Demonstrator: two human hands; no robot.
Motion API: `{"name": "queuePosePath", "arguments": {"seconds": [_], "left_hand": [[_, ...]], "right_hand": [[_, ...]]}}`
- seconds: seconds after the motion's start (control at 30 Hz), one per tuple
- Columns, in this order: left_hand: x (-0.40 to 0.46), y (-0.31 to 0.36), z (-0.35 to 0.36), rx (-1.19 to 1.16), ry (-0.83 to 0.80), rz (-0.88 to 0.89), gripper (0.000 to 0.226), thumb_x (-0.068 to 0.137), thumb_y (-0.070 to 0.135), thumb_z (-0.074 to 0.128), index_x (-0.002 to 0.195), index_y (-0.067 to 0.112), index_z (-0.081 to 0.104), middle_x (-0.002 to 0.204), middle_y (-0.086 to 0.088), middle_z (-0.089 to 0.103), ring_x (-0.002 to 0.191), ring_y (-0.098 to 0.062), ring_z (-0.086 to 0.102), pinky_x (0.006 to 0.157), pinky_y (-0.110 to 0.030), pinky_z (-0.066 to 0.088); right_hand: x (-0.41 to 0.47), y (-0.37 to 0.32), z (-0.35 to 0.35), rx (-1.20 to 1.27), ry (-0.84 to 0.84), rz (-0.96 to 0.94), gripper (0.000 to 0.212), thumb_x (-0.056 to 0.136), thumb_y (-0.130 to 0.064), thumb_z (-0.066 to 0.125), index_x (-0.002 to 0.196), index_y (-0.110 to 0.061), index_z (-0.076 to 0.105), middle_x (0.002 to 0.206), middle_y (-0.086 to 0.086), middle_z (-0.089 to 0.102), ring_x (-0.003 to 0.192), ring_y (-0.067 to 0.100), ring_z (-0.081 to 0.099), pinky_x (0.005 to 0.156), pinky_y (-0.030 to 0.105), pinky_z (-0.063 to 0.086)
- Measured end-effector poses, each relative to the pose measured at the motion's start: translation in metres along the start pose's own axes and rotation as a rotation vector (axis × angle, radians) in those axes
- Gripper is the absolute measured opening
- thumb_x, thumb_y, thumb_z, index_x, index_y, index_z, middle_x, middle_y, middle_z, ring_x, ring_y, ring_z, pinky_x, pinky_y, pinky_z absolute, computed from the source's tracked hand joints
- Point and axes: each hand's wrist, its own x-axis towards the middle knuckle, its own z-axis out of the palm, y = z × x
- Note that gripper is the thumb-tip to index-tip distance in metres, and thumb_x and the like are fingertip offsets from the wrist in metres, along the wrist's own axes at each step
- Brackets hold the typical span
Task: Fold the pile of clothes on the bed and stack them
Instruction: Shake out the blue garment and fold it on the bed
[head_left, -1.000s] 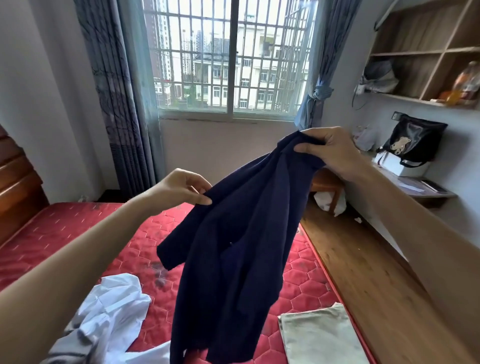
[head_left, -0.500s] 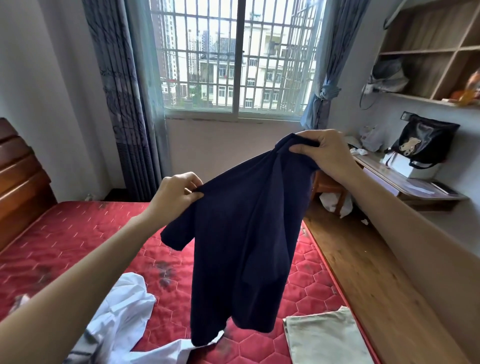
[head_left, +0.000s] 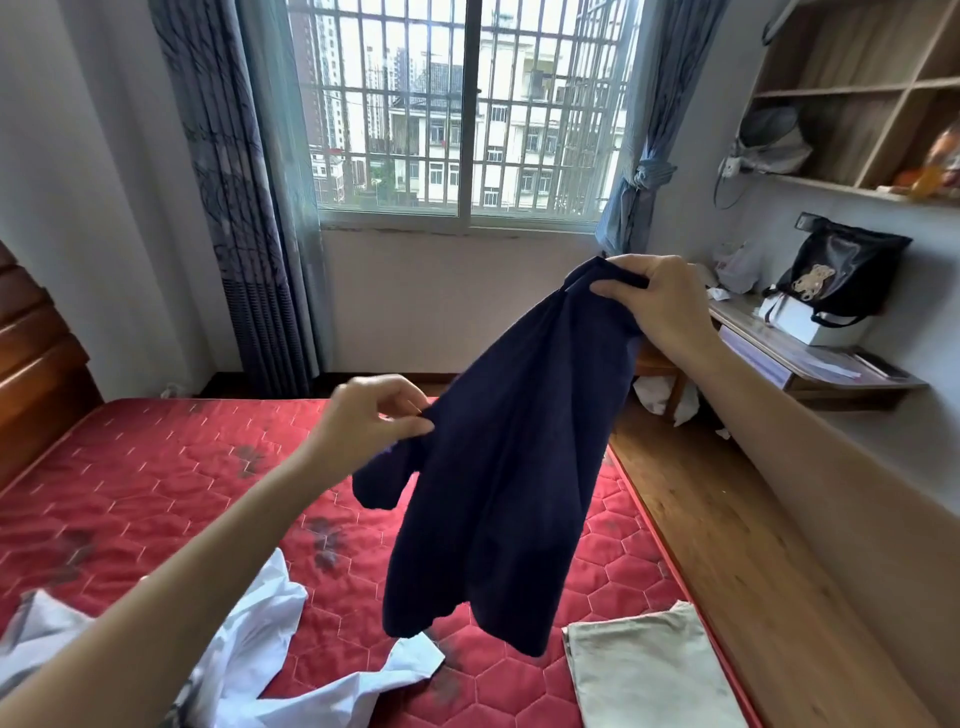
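Observation:
A navy blue shirt (head_left: 509, 467) hangs in the air above the red quilted mattress (head_left: 156, 493). My right hand (head_left: 660, 306) grips its top edge, up high on the right. My left hand (head_left: 374, 421) pinches the shirt lower down, by a short sleeve, and is blurred. A crumpled white garment (head_left: 270, 649) lies on the mattress at the lower left. A flat beige folded cloth (head_left: 649, 670) sits on the mattress near its right edge.
A wooden bed border (head_left: 737, 545) runs along the right of the mattress. A wall desk (head_left: 810, 358) holds a black bag (head_left: 841, 270) and papers. Shelves (head_left: 857, 104) hang above it. The headboard (head_left: 36, 364) stands at the left, a barred window (head_left: 467, 114) ahead.
The shirt's hem has lifted off the clothes below and now hangs free. My left hand has slid along the shirt's edge towards the sleeve. My right hand keeps its grip.

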Motion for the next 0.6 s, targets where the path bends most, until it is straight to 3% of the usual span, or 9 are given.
{"name": "queuePosePath", "arguments": {"seconds": [0.1, 0.17, 0.23, 0.3, 0.43, 0.5, 0.6], "left_hand": [[-0.020, 0.006, 0.034, -0.038, -0.205, 0.109, 0.022, 0.074, -0.001, 0.078, 0.081, 0.019, 0.073, 0.079, 0.004, 0.072, 0.074, -0.005, 0.067, 0.076, -0.025, 0.055], [-0.021, 0.006, 0.058, -0.007, -0.245, 0.230, 0.012, 0.080, 0.008, 0.076, 0.088, 0.016, 0.075, 0.093, 0.004, 0.070, 0.086, -0.006, 0.066, 0.080, -0.022, 0.054], [-0.011, 0.005, 0.079, 0.009, -0.190, 0.256, 0.015, 0.083, 0.014, 0.074, 0.098, 0.016, 0.073, 0.108, 0.005, 0.062, 0.098, -0.009, 0.061, 0.083, -0.027, 0.054], [0.001, 0.008, 0.097, 0.013, -0.071, 0.159, 0.033, 0.083, 0.014, 0.074, 0.115, 0.013, 0.065, 0.118, 0.004, 0.053, 0.106, -0.016, 0.058, 0.089, -0.035, 0.053], [0.018, 0.020, 0.121, -0.023, 0.066, -0.043, 0.064, 0.083, 0.016, 0.074, 0.138, 0.010, 0.042, 0.134, -0.004, 0.044, 0.118, -0.017, 0.049, 0.094, -0.017, 0.037], [0.022, 0.022, 0.128, -0.111, 0.025, -0.088, 0.060, 0.085, 0.017, 0.072, 0.138, 0.011, 0.043, 0.129, -0.003, 0.052, 0.114, -0.016, 0.053, 0.089, -0.016, 0.041], [0.020, 0.022, 0.134, -0.195, 0.021, -0.112, 0.029, 0.091, 0.024, 0.066, 0.118, 0.015, 0.061, 0.105, 0.005, 0.067, 0.096, -0.014, 0.064, 0.073, -0.012, 0.047]], "right_hand": [[-0.002, -0.003, 0.004, 0.088, 0.018, 0.039, 0.026, 0.084, -0.030, 0.071, 0.109, -0.024, 0.074, 0.100, -0.009, 0.073, 0.095, 0.011, 0.066, 0.090, 0.035, 0.052], [-0.004, -0.009, 0.007, 0.113, 0.019, 0.040, 0.025, 0.084, -0.028, 0.072, 0.108, -0.024, 0.074, 0.097, -0.011, 0.070, 0.093, 0.010, 0.066, 0.089, 0.033, 0.052], [-0.005, -0.013, 0.009, 0.113, 0.017, 0.031, 0.025, 0.084, -0.028, 0.072, 0.109, -0.023, 0.074, 0.098, -0.010, 0.071, 0.094, 0.010, 0.066, 0.090, 0.033, 0.051], [-0.006, -0.014, 0.010, 0.107, 0.009, 0.026, 0.027, 0.084, -0.028, 0.071, 0.110, -0.022, 0.074, 0.101, -0.008, 0.072, 0.094, 0.010, 0.065, 0.091, 0.032, 0.051], [-0.010, -0.014, 0.007, 0.140, -0.008, 0.023, 0.028, 0.084, -0.025, 0.072, 0.111, -0.021, 0.074, 0.103, -0.008, 0.072, 0.096, 0.009, 0.066, 0.092, 0.031, 0.051], [-0.011, -0.014, 0.003, 0.149, -0.013, 0.017, 0.028, 0.084, -0.023, 0.072, 0.112, -0.019, 0.073, 0.104, -0.007, 0.072, 0.097, 0.008, 0.065, 0.092, 0.029, 0.051], [-0.013, -0.010, -0.005, 0.132, -0.019, 0.018, 0.029, 0.084, -0.023, 0.072, 0.113, -0.020, 0.073, 0.107, -0.005, 0.072, 0.098, 0.008, 0.065, 0.090, 0.025, 0.051]]}}
